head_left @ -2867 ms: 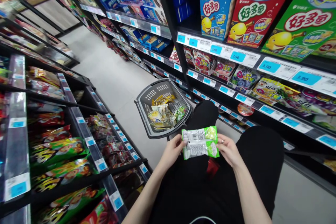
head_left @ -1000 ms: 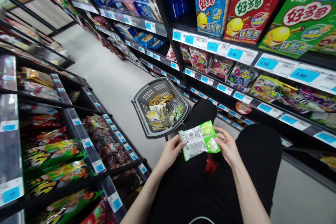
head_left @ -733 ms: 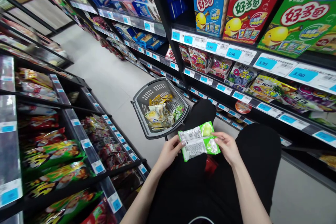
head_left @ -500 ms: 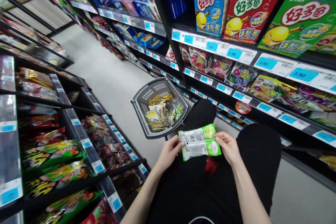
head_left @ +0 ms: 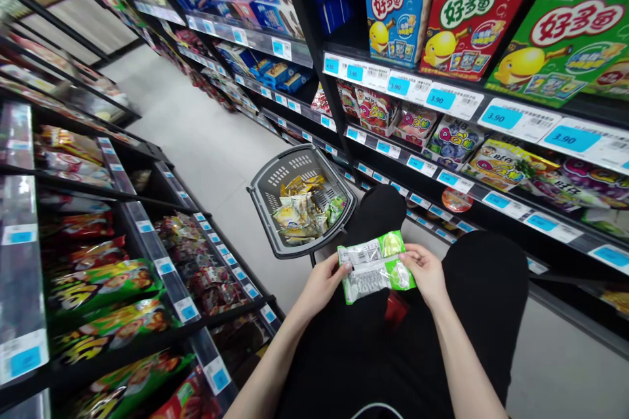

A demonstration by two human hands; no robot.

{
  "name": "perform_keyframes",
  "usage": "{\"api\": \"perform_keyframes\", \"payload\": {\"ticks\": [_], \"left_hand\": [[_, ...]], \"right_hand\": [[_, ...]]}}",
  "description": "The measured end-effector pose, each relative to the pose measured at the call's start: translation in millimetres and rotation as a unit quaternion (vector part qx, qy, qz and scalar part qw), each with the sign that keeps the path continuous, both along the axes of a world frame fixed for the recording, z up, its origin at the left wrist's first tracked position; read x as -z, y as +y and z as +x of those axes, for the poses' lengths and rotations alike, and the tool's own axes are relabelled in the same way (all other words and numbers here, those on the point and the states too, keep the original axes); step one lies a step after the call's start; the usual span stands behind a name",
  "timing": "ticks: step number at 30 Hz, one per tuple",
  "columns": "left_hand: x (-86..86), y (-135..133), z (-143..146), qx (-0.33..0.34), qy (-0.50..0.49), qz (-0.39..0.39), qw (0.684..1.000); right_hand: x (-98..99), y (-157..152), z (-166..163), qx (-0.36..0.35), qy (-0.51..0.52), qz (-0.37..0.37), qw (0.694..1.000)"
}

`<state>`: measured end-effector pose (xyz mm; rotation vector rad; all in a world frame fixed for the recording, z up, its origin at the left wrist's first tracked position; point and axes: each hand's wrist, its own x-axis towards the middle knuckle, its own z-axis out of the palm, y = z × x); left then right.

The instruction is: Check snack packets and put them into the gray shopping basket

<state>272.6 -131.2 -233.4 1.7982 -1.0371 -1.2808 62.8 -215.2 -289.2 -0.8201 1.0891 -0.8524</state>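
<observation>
A green and silver snack packet (head_left: 372,270) is stretched between my two hands over my lap, its printed seam side facing up. My left hand (head_left: 328,281) pinches its left end, thumb on top. At the right end, my right hand (head_left: 422,270) grips the packet's edge between thumb and fingers. Just beyond the packet, a grey shopping basket (head_left: 269,209) stands on the floor. Inside it lie several small wrapped snacks (head_left: 299,209), gold, pale and green.
Shelves on the right hold tall snack boxes (head_left: 479,19), with gummy candy bags (head_left: 452,141) underneath. To the left, a low black rack carries green snack bags (head_left: 105,285) and small wrapped sweets (head_left: 184,242). A grey floor aisle (head_left: 196,124) runs between them. My bent knees (head_left: 484,288) flank the packet.
The packet has tilted a little and bulges slightly more, still held by both hands. The whole view has shifted marginally.
</observation>
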Motion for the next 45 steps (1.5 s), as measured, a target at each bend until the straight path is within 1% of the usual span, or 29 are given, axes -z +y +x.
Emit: {"api": "perform_keyframes", "payload": {"ticks": [4,8,11,14,16,18,20,22,24,26,27,29,31,32,34,36,38,40,42,44,45], "left_hand": [[1.2,1.1,1.9,0.006,0.036,0.021,0.999],[4.8,3.8,1.2,-0.012,0.068,0.001,0.998],[5.9,5.1,0.4,-0.025,0.073,-0.027,0.997],[-1.9,8.0,3.8,-0.035,0.046,-0.058,0.997],[-13.6,12.0,9.6,-0.040,0.014,-0.074,0.996],[-27.9,16.9,17.7,-0.032,-0.056,-0.109,0.992],[-40.1,21.5,26.8,-0.015,-0.147,-0.161,0.976],[-46.6,25.2,35.1,-0.002,-0.208,-0.212,0.955],[-46.4,28.3,40.5,-0.002,-0.194,-0.239,0.951],[-41.3,30.5,41.4,-0.022,-0.126,-0.239,0.962],[-37.9,30.9,40.0,-0.046,-0.089,-0.221,0.970],[-31.3,29.4,34.2,-0.121,-0.037,-0.162,0.979],[-26.7,24.9,26.8,-0.201,0.002,-0.107,0.974],[-25.1,22.0,23.4,-0.228,0.029,-0.092,0.969],[-22.9,16.8,18.9,-0.258,0.096,-0.081,0.958],[-21.5,13.6,17.9,-0.255,0.125,-0.069,0.957],[-21.6,11.9,21.3,-0.246,0.107,-0.059,0.962],[-23.9,8.5,30.9,-0.248,0.064,-0.072,0.964],[-28.2,0.1,48.7,-0.265,0.013,-0.097,0.959],[-31.7,-14.9,73.7,-0.285,-0.051,-0.123,0.949],[-31.9,-24.5,87.4,-0.292,-0.083,-0.133,0.944]], "right_hand": [[0.1,1.2,1.0,0.010,0.016,0.006,1.000],[-1.2,2.6,0.8,0.003,0.023,0.004,1.000],[-4.6,2.3,-0.1,-0.007,0.032,-0.016,0.999],[-12.7,3.0,-1.0,0.001,0.058,-0.066,0.996],[-21.5,5.6,-1.1,0.012,0.074,-0.106,0.992],[-32.3,10.0,-0.2,0.015,0.080,-0.134,0.988],[-43.0,14.2,1.0,-0.004,0.066,-0.169,0.983],[-50.4,16.6,1.4,-0.039,0.041,-0.225,0.973],[-53.0,16.8,0.4,-0.078,0.023,-0.274,0.958],[-51.1,16.0,-1.0,-0.104,0.014,-0.295,0.950],[-49.1,15.8,-1.3,-0.107,0.016,-0.293,0.950],[-44.6,16.4,0.0,-0.093,0.033,-0.279,0.955],[-41.0,18.5,4.0,-0.067,0.059,-0.262,0.961],[-39.7,20.1,6.8,-0.059,0.069,-0.259,0.961],[-38.3,24.0,13.5,-0.042,0.071,-0.258,0.963],[-37.8,28.0,20.6,-0.010,0.065,-0.246,0.967],[-36.9,30.5,26.3,0.034,0.051,-0.217,0.974],[-33.3,29.7,27.6,0.058,0.030,-0.172,0.983],[-24.9,24.7,21.9,0.047,0.014,-0.114,0.992],[-11.8,16.2,10.2,0.038,0.029,-0.058,0.997],[-4.3,11.3,3.5,0.045,0.048,-0.037,0.997]]}}
